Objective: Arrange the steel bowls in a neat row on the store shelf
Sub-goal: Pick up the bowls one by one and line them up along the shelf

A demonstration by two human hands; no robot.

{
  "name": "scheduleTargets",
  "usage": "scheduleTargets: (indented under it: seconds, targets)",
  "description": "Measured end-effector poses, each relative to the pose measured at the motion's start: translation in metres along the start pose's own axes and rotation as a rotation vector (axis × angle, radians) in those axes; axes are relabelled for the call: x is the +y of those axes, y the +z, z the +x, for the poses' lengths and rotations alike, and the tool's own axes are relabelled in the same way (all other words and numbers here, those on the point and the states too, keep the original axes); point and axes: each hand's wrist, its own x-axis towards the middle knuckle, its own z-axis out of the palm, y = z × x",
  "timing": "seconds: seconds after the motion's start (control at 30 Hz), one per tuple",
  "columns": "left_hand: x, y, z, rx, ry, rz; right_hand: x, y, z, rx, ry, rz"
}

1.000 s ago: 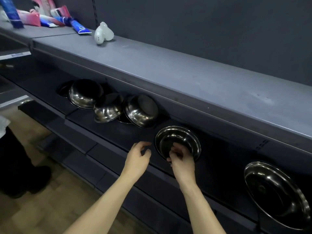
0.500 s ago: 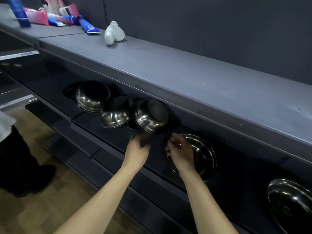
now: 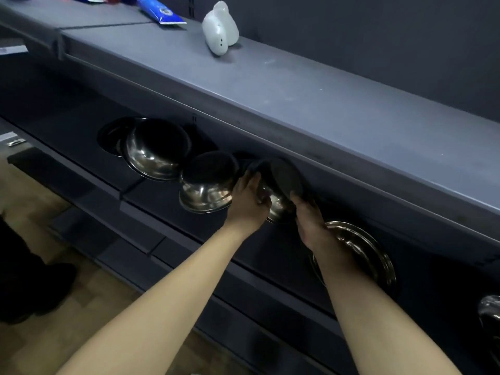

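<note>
Several steel bowls lie on the dark lower shelf [image 3: 173, 212]. Both hands grip the third overturned bowl [image 3: 278, 193], tilted between them: my left hand [image 3: 247, 198] holds its left side, my right hand [image 3: 308, 215] its right side. Left of it an upside-down bowl [image 3: 208, 182] overlaps a larger overturned bowl [image 3: 157, 152], which rests against a flat steel dish [image 3: 111, 136] at the far left. Right of my hands an upright shallow bowl [image 3: 362, 250] sits partly hidden by my right wrist. Another bowl's edge [image 3: 489, 312] shows at the far right.
The grey upper shelf [image 3: 311, 96] overhangs the bowls, leaving a low gap. On it stand a white ceramic piece [image 3: 220, 28] and a blue tube [image 3: 159, 9]. A person's dark shoe [image 3: 35, 288] rests on the wooden floor at the left.
Both hands left the shallow bowl on the right, moved left and up, and closed on the third overturned bowl, which now tilts between them. The camera also shifted left.
</note>
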Motion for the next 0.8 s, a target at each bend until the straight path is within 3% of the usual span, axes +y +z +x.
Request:
scheduleTargets:
  seconds: [0.17, 0.27, 0.4, 0.5, 0.6, 0.8]
  targets:
    - [0.006, -0.003, 0.01, -0.219, -0.056, 0.095, 0.015, 0.005, 0.008, 0.067, -0.033, -0.015]
    - [0.013, -0.011, 0.007, -0.198, 0.01, 0.09, -0.001, 0.003, -0.017, 0.125, -0.033, -0.086]
    - [0.009, -0.009, -0.001, -0.098, 0.074, -0.111, -0.009, -0.004, -0.032, 0.166, -0.106, -0.138]
    - [0.007, -0.006, -0.009, -0.023, 0.146, -0.238, -0.012, -0.004, -0.05, 0.254, -0.169, 0.068]
    - [-0.002, -0.003, -0.018, 0.019, 0.193, -0.4, -0.022, -0.007, -0.069, 0.242, -0.187, 0.283]
    - [-0.01, 0.006, -0.045, 0.05, 0.173, -0.592, -0.019, -0.024, -0.086, 0.322, -0.207, 0.383]
